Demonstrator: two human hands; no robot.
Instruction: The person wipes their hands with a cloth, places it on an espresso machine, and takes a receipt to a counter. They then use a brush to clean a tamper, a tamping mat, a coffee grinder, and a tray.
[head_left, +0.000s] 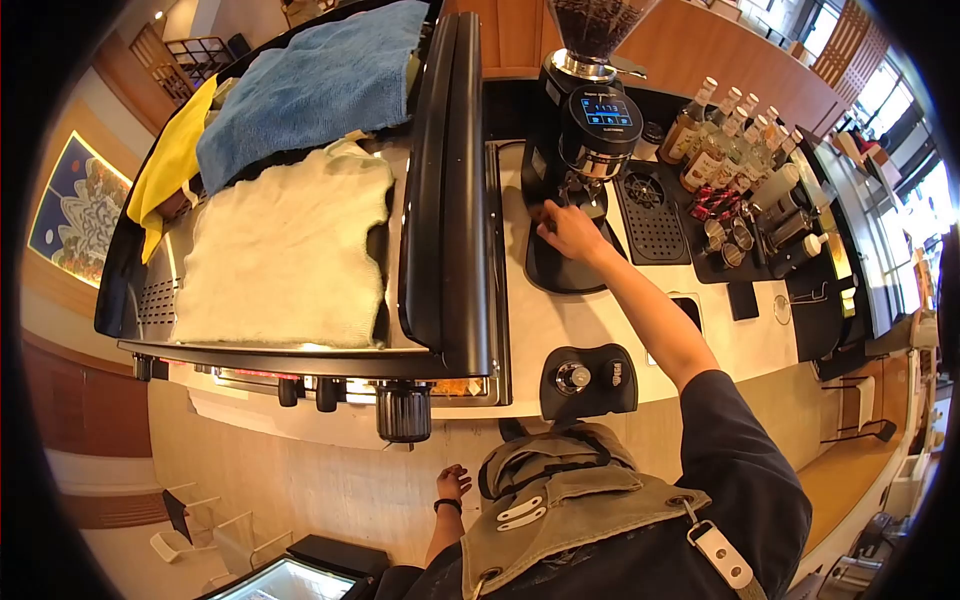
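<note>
My right hand (572,232) reaches to the base of the black coffee grinder (540,170), just below its spout, with the fingers bent inward; what they hold, if anything, is hidden. The grinder's round screen (607,110) is lit, and coffee beans fill the clear hopper (600,25) above it. My left hand (454,483) hangs low beside the apron (560,490), away from the counter, its fingers loosely apart and nothing in them. A black tamping mat (590,397) with a tamper (572,377) lies at the counter's near edge.
At the left stands a large espresso machine (470,200) with a blue cloth (310,90), a cream cloth (285,250) and a yellow cloth (170,165) on top. Right of the grinder are a drip tray (652,215), several syrup bottles (705,150) and small metal cups (735,240).
</note>
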